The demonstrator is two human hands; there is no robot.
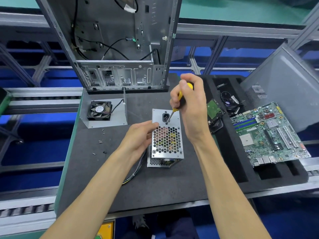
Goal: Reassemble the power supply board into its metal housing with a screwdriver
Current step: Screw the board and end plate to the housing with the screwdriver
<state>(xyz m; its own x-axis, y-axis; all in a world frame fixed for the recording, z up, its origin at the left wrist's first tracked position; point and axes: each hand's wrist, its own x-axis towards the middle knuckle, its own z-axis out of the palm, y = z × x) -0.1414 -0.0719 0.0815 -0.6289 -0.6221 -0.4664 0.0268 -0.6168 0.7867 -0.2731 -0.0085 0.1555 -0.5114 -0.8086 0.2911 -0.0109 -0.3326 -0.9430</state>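
The power supply housing (166, 138) stands on end near the middle of the dark table (107, 183), its perforated face with the power socket (166, 116) turned upward and its long axis running vertically; part of the board shows through the honeycomb holes and the open lower side.

Going from the left: a cooling fan (99, 111) sits in a bent metal bracket (119, 120) at the table's far left, and several loose screws (100, 141) lie scattered nearer the edge, well apart from the housing. A bundle of wires (138, 168) trails out from the housing's lower left. The left hand (139, 138) grips the housing's left upper edge, fingers curled against the side, steadying it. Just right of those fingers, the screwdriver (177, 105) tip meets a screw hole directly below the socket, the shaft slanting up and to the right. The right hand (189, 107) wraps the yellow handle with fingers closed round it, above and right of the hole.

The next move likely depends on keeping the shaft in line with that hole. Farther right, a motherboard (269, 135) rests on a foam tray (229, 152).
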